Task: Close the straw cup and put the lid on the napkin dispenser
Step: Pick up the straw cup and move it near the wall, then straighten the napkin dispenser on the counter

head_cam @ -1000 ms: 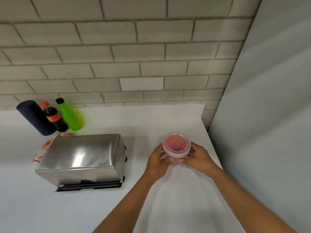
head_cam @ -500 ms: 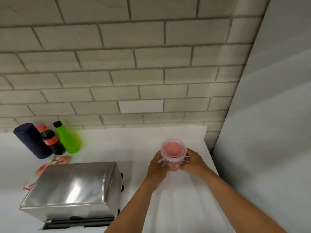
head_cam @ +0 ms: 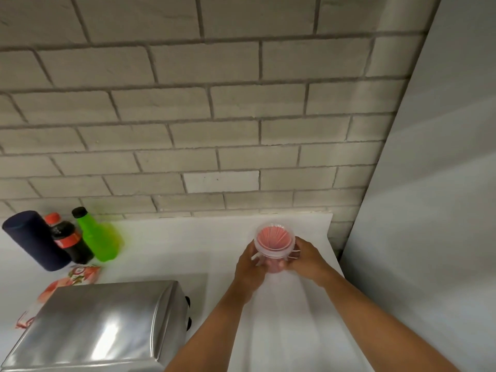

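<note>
Nearest, lower left: steel napkin dispenser (head_cam: 102, 326) on the white counter (head_cam: 171, 245), untouched, well apart from both hands; cannot tell whether its lid is on. Mid-counter, near the right edge: straw cup (head_cam: 274, 247), clear plastic, pink straws inside, upright, clamped between left hand (head_cam: 249, 267) and right hand (head_cam: 306, 259), fingers wrapped round the lower body from either side, hands close together. Clear lid apparently seated on the rim; full closure not confirmable through the plastic. Risks, as judged: thin wall likely to flex under squeeze, popping the lid or leaving one side unseated; uneven press likely to tilt the cup and spill straws; counter edge and grey panel (head_cam: 429, 210) just beside, so a slip sends the cup off the right side. Farther back against the brick wall (head_cam: 214, 116): dark cylinder (head_cam: 35, 240), cola bottle (head_cam: 69, 242), green bottle (head_cam: 96, 237), red packet (head_cam: 80, 275) — all well clear, no collision hazard.
</note>
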A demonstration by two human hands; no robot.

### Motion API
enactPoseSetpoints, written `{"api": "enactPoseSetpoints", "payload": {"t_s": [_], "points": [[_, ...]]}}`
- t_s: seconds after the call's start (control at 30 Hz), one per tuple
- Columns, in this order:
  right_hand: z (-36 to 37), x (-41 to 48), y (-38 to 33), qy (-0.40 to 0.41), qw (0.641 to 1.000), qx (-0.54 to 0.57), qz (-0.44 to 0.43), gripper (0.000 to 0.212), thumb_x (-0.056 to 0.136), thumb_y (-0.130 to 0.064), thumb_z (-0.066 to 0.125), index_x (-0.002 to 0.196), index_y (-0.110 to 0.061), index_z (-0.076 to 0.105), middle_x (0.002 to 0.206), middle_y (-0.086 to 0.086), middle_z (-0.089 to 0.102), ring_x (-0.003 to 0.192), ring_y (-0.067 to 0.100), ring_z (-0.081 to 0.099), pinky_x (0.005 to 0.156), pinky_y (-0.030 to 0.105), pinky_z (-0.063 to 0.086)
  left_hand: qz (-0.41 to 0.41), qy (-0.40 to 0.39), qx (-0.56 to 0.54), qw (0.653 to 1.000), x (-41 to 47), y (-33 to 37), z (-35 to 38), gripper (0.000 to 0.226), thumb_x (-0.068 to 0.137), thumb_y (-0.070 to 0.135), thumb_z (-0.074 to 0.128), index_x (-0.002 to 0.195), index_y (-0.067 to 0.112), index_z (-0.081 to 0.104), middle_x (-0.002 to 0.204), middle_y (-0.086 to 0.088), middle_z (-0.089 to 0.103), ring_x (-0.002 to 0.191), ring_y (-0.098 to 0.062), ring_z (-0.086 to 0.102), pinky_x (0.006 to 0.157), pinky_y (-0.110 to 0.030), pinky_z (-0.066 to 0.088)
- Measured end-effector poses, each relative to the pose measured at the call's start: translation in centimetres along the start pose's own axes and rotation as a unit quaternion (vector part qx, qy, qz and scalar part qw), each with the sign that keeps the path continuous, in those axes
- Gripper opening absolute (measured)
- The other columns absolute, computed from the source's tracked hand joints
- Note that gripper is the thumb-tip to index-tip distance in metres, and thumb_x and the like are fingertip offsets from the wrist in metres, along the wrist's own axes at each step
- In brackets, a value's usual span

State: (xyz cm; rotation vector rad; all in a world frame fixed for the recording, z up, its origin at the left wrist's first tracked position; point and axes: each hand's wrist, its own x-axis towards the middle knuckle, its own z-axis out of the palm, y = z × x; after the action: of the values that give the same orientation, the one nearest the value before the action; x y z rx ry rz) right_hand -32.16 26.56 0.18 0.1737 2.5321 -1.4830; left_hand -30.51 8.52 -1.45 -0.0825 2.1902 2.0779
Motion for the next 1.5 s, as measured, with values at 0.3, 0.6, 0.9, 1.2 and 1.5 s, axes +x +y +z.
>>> {"api": "enactPoseSetpoints", "payload": {"t_s": [0.3,0.6,0.9,1.2,1.5], "points": [[0.0,0.8,-0.1,-0.004,1.0,-0.002,0.007,0.077,0.074,-0.004,0.09,0.141,-0.013,0.055,0.134,0.007,0.068,0.122,0.028,0.065,0.106,0.048,0.054,-0.008,-0.004,0.004,1.0,0.9,0.0,-0.2,0.065,0.085,-0.008,0.069,0.13,0.038,0.063,0.128,0.012,0.07,0.122,-0.018,0.066,0.088,-0.028,0.061],[-1.3,-1.4,1.0,-0.004,0.999,-0.027,0.046,0.1,0.071,-0.018,0.095,0.155,-0.017,0.042,0.14,0.01,0.061,0.111,0.021,0.064,0.094,0.029,0.051,-0.105,0.017,0.032,0.994,-2.4,0.9,-2.6,0.087,0.095,0.005,0.069,0.164,0.027,0.021,0.163,-0.004,0.039,0.144,-0.025,0.045,0.1,-0.03,0.045],[-1.7,-8.3,-0.7,0.004,0.999,-0.031,0.033,0.09,0.067,-0.03,0.097,0.146,-0.023,0.054,0.133,0.002,0.065,0.118,0.02,0.064,0.099,0.033,0.052,-0.02,-0.013,0.04,0.999,-11.5,7.6,-9.3,0.082,0.09,0.012,0.078,0.157,0.038,0.038,0.149,0.007,0.053,0.13,-0.012,0.057,0.091,-0.025,0.048],[3.2,-16.4,-7.4,-0.05,0.997,-0.003,-0.067,0.087,0.063,-0.04,0.098,0.139,-0.036,0.057,0.131,-0.015,0.064,0.11,0.008,0.067,0.093,0.031,0.055,0.076,0.005,0.055,0.996,-20.8,13.0,-19.6,0.078,0.09,0.013,0.079,0.155,0.036,0.042,0.148,0.007,0.054,0.133,-0.013,0.055,0.102,-0.029,0.05],[13.7,-22.5,-12.4,-0.055,0.993,0.03,-0.099,0.101,0.058,-0.043,0.1,0.147,-0.044,0.05,0.132,-0.014,0.061,0.117,0.007,0.062,0.1,0.034,0.055,0.093,0.024,0.261,0.961,-26.4,9.6,-34.1,0.098,0.079,0.04,0.088,0.158,0.046,0.03,0.159,0.011,0.042,0.142,-0.011,0.044,0.105,-0.025,0.042]]}}
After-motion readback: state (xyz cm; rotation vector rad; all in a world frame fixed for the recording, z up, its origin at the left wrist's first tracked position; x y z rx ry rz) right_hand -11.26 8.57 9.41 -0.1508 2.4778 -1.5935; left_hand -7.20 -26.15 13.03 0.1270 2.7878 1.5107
